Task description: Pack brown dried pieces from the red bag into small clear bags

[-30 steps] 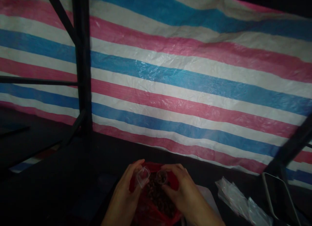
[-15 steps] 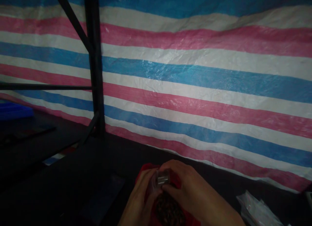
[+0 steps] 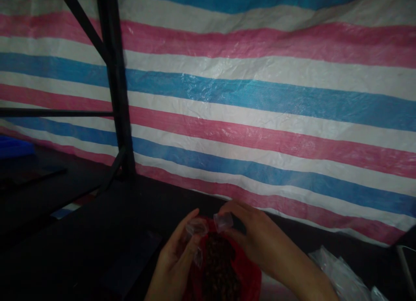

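Head view, dim. Left hand (image 3: 177,260) pinches a clear cap (image 3: 196,227); right hand (image 3: 256,240) pinches a small clear cup (image 3: 223,221), just apart, above the red bag (image 3: 250,275) of dark bits. Best keep both level over the bag. Striped tarp (image 3: 260,119) behind.

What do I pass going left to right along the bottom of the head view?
Blue box → black post → left hand holding a clear cup → right hand holding a clear cup → clear bags.
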Tool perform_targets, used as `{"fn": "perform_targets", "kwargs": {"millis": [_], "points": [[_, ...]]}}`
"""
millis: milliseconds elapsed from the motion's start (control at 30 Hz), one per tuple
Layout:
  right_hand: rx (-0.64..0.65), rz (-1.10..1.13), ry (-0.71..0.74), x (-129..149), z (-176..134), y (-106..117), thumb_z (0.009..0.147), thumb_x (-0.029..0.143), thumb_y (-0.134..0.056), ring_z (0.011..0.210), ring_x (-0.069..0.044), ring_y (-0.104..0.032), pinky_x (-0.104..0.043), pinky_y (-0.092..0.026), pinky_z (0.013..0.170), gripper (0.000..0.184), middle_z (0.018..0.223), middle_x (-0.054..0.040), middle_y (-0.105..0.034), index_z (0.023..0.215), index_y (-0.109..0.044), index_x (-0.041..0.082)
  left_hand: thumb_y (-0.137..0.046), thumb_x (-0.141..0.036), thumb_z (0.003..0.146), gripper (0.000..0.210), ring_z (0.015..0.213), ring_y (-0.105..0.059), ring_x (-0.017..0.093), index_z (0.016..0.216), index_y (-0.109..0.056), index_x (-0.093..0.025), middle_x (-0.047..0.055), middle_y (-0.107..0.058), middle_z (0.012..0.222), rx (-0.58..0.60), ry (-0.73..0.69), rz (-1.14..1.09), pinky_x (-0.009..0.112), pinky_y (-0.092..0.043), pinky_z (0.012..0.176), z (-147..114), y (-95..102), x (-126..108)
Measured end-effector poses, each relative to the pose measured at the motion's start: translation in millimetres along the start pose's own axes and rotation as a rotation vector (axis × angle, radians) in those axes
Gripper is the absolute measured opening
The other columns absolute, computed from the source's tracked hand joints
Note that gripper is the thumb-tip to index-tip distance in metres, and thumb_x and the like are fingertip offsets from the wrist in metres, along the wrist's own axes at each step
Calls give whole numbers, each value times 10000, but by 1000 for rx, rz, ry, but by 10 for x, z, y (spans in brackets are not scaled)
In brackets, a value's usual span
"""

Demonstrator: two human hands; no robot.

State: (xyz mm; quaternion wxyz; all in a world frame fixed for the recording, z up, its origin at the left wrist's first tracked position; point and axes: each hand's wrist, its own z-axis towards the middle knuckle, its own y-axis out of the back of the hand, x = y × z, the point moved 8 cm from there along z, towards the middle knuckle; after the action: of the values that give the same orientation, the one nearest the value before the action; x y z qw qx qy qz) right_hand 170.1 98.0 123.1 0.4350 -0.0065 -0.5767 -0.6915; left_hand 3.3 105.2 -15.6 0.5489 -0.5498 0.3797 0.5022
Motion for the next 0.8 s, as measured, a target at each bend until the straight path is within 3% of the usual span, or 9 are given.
{"fn": "perform_targets", "kwargs": {"millis": [67, 133, 233, 300, 367, 567, 667, 800], "points": [[49, -63, -52, -110, -22, -55, 945, 12, -569, 1018, -175, -732, -261, -518, 876, 364, 1126, 15, -771, 1114, -732, 291, -731, -738, 804, 767, 1283, -715, 296, 1429, -654, -299, 63, -774, 1369, -52, 17, 27, 397, -576, 1093, 0, 85, -19], [196, -154, -114, -225, -43, -216, 916, -20, -521, 982, -195, -747, -270, -531, 837, 408, 1111, -18, -784, 1073, -764, 267, -680, -769, 825, 767, 1318, -690, 286, 1435, -648, -305, 55, -753, 1404, -82, -3, 117, 407, -530, 1146, -8, 150, -35], [352, -326, -159, -343, -34, -445, 857, -68, -465, 1104, -265, -723, -356, -524, 986, 464, 1170, -118, -781, 1096, -782, 171, -599, -767, 885, 706, 1405, -615, 284, 1418, -660, -308, 46, -692, 1490, -49, -58, 237, 438, -442, 1226, -25, 149, -18], [354, -384, -153, -361, 15, -532, 830, -85, -442, 1237, -313, -660, -436, -450, 1121, 496, 1235, -185, -756, 1167, -758, 93, -574, -753, 909, 678, 1402, -612, 292, 1404, -666, -299, 56, -687, 1490, -17, -71, 278, 466, -434, 1233, -30, 123, 28], [344, -371, -132, -351, 56, -602, 804, -90, -446, 1269, -303, -637, -418, -427, 1147, 508, 1250, -184, -748, 1174, -748, 82, -572, -750, 911, 679, 1370, -631, 306, 1394, -666, -282, 77, -711, 1447, -17, -68, 297, 499, -438, 1226, -24, 125, 70], [315, -277, -108, -406, 61, -660, 743, -71, -502, 1155, -186, -690, -246, -488, 981, 552, 1243, -54, -753, 1152, -744, 208, -552, -826, 863, 779, 1252, -690, 317, 1369, -643, -241, 114, -737, 1359, -149, -5, 220, 495, -525, 1129, 7, 226, 105], [303, -269, -121, -470, 51, -638, 730, -70, -509, 1128, -202, -712, -261, -495, 945, 583, 1229, -58, -757, 1177, -750, 217, -526, -890, 816, 855, 1194, -704, 321, 1345, -640, -228, 112, -763, 1258, -247, 6, 190, 495, -540, 1091, -14, 255, 67], [330, -275, -143, -497, 56, -655, 721, -70, -509, 968, -237, -760, -292, -513, 798, 467, 1088, -101, -777, 1010, -791, 166, -499, -931, 786, 883, 1153, -713, 314, 1312, -650, -238, 102, -763, 1234, -341, 17, 196, 475, -559, 1041, -45, 287, 55]]}}
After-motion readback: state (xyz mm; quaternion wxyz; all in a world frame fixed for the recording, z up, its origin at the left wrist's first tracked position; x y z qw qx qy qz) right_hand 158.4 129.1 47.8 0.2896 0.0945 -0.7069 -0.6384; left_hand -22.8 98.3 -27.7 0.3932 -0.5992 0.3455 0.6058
